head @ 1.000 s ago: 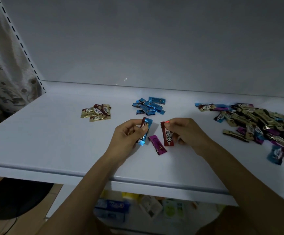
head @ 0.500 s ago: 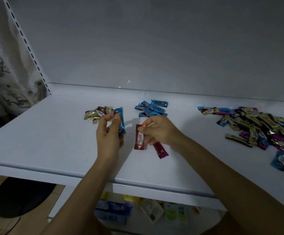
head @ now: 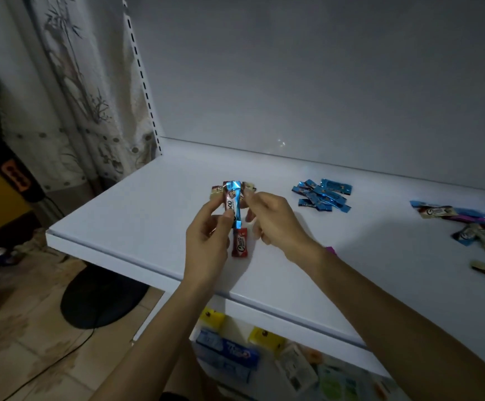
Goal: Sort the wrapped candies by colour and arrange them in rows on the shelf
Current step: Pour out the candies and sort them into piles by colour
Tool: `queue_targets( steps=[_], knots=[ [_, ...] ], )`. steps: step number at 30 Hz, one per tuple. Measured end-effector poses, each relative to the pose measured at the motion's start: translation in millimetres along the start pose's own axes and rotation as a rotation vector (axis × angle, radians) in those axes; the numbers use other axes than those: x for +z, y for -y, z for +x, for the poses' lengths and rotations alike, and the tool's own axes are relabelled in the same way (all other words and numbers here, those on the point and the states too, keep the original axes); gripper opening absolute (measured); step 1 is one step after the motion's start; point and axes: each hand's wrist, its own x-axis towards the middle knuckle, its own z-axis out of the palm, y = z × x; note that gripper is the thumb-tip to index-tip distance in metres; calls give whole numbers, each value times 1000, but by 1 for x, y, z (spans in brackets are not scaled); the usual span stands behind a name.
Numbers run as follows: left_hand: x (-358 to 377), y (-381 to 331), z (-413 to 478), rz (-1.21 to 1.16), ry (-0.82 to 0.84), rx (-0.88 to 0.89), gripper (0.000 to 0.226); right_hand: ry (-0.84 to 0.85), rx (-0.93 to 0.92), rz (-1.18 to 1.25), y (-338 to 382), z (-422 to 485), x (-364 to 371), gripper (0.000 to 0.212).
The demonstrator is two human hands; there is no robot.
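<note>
so it's just two bare hands, left hand [head: 206, 241] and right hand [head: 276, 224], on slim forearms [head: 154, 337] that stay uncovered right down to the bottom of the shot, and it's too dim for finer detail tbh

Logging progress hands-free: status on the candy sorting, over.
Left hand grip on blue foil-wrapped candy, held upright. Right hand beside it, grip unclear. Red wrapped candy flat on white shelf. Nothing blocking.

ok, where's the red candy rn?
Head view, centre-left: the red candy lies on the shelf between the left hand and right hand, just below the blue candy the left hand holds.
</note>
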Motion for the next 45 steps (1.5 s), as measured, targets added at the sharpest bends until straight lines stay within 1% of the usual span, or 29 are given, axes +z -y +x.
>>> queue_targets(
  steps=[1,2,4,6,8,10,12,14,16,18,20,21,22,23,24,25,27,29,31,32,34,36,38,39,40,41,43,44,45],
  knots=[
    [3,-3,1,-17,26,11,30,47,-1,108,4,-6,-4,28],
    [7,-5,2,-13,57,23,30,87,-26,136,7,-12,-8,25],
    [19,-6,3,36,112,26,31,67,-51,129,4,-17,-18,19],
    [31,-3,3,77,122,-61,35,-73,52,242,-10,-11,-33,19],
    [42,-4,2,-33,120,-245,35,-244,191,346,-27,-1,-55,19],
    [49,-7,7,-343,153,-451,30,-305,278,255,-44,9,-78,14],
    [55,-10,12,-701,191,-631,30,-323,304,81,-56,17,-94,9],
    [60,-11,15,-926,229,-714,32,-405,285,-63,-67,30,-106,5],
    [62,-14,13,-1020,263,-722,34,-486,244,-241,-73,44,-115,17],
    [62,-17,12,-1092,266,-709,36,-499,272,-501,-78,52,-122,14],
    [58,-17,14,-1130,243,-698,34,-533,294,-704,-75,52,-123,24],
    [56,-17,15,-1133,230,-695,31,-561,260,-709,-69,49,-120,25],
    [54,-18,16,-1125,215,-690,27,-585,195,-645,-62,45,-115,25],
    [52,-17,18,-1103,192,-681,25,-599,102,-506,-54,40,-107,26],
    [51,-17,20,-1068,162,-665,25,-572,10,-347,-45,31,-97,30],
    [51,-16,21,-1024,127,-641,28,-496,-64,-222,-35,20,-83,35],
    [53,-13,24,-942,45,-580,34,-264,-140,-116,-20,-6,-54,43],
    [53,-12,27,-914,-34,-528,43,-51,-98,-90,-10,-24,-33,34],
    [48,-12,28,-903,-79,-480,50,52,-50,-59,-7,-30,-20,17],
    [46,-13,28,-861,-86,-438,52,76,-42,-41,-6,-30,-15,11],
    [42,-14,25,-677,-84,-313,52,115,-50,-32,-1,-30,-8,3],
    [37,-9,25,-432,-64,-181,49,152,-15,7,3,-28,-5,7],
    [25,-2,28,-175,0,-50,47,142,80,85,6,-20,-7,8],
    [16,4,31,9,50,49,47,97,114,93,4,-12,-11,8],
    [6,11,34,257,106,158,46,28,118,64,-1,0,-15,7],
    [-3,20,36,530,181,247,51,-58,101,17,-7,13,-19,8],
    [-11,35,33,1006,346,291,55,-197,52,-136,-21,39,-22,12],
    [-11,39,29,1152,411,288,51,-226,37,-249,-27,51,-21,13],
    [-11,43,25,1221,450,292,49,-241,18,-367,-31,60,-18,15]
  ],
)
